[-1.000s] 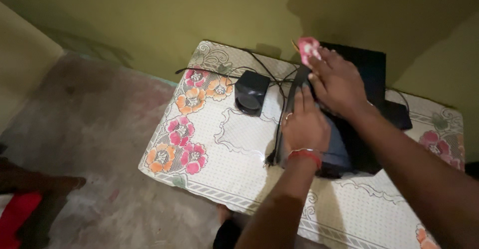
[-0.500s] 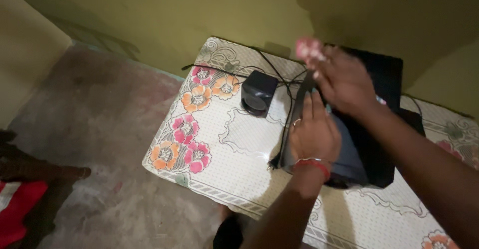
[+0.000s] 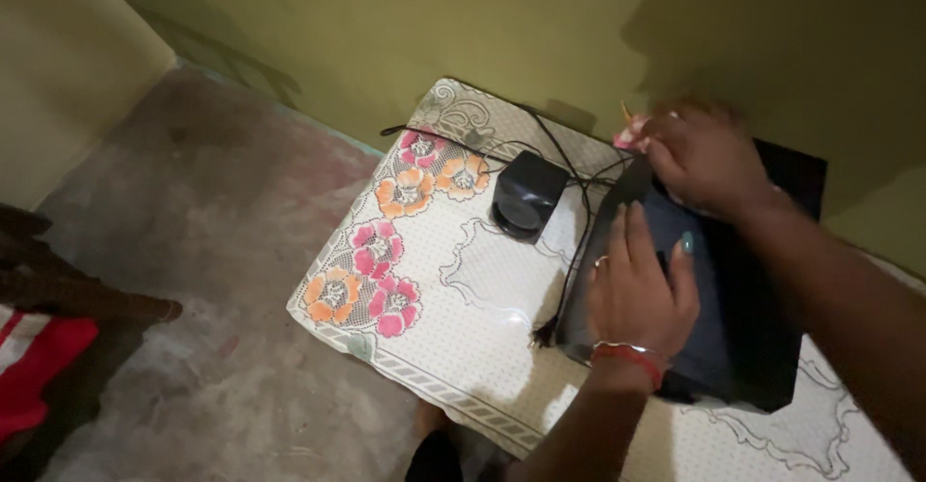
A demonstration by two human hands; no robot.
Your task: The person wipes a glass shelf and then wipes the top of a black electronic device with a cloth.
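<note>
A large black box-shaped speaker [image 3: 752,337] lies on a table covered by a white flowered cloth [image 3: 453,289]. My left hand [image 3: 639,289] lies flat on its dark front panel with the fingers spread, a red bracelet at the wrist. My right hand [image 3: 704,154] is at the box's far top edge, closed on a small pink cloth [image 3: 632,137] that shows at the fingertips. The hand is blurred.
A small black speaker [image 3: 526,204] stands left of the big box, with black cables [image 3: 569,168] running behind it and a plug end [image 3: 542,332] lying by the box's near corner. Green wall behind. Bare concrete floor at the left, red cloth [image 3: 34,366] at the far left edge.
The view has shifted, so the table sits further right. My right hand with the pink cloth moved along the box's top edge. My left hand stayed pressed on the front panel.
</note>
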